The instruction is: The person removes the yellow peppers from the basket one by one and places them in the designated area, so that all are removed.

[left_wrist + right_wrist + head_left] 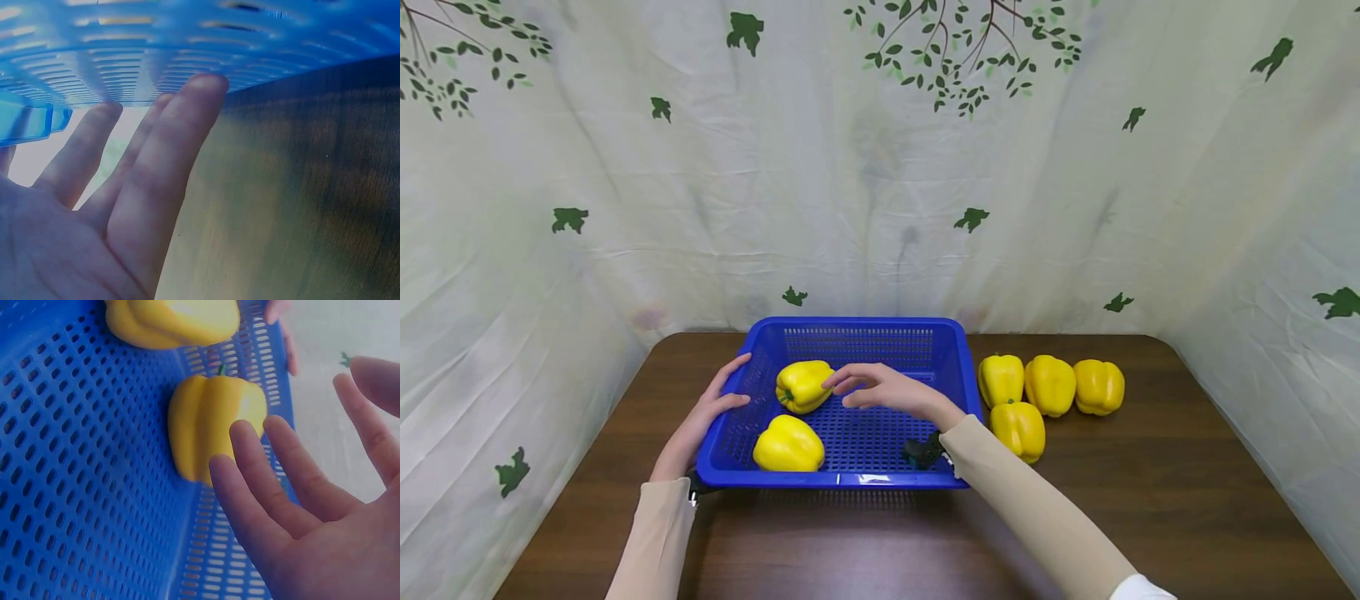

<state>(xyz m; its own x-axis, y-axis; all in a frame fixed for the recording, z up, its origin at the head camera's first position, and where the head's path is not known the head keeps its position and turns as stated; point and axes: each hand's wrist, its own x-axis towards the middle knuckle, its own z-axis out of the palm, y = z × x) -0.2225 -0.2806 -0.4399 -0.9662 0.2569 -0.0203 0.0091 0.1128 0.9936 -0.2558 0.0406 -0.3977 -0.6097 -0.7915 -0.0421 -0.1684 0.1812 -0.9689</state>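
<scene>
In the head view my left hand [707, 408] rests at the left rim of a blue plastic basket [853, 479]. The left wrist view shows its straight fingers [153, 169] against the basket's slotted outer wall. Two yellow bell peppers lie inside on the left: a rear one [801, 387] and a front one [788, 446]. My right hand [887, 390] is over the basket, fingers spread and nothing in its grasp. Its fingertips are beside the rear pepper [206, 425]; whether they touch it I cannot tell.
Several more yellow bell peppers stand on the brown wooden table right of the basket, the closest one [1018, 432] by its right wall. A dark wrist camera [921, 452] hangs under the right wrist. Behind the table hangs a leaf-patterned curtain [880, 208].
</scene>
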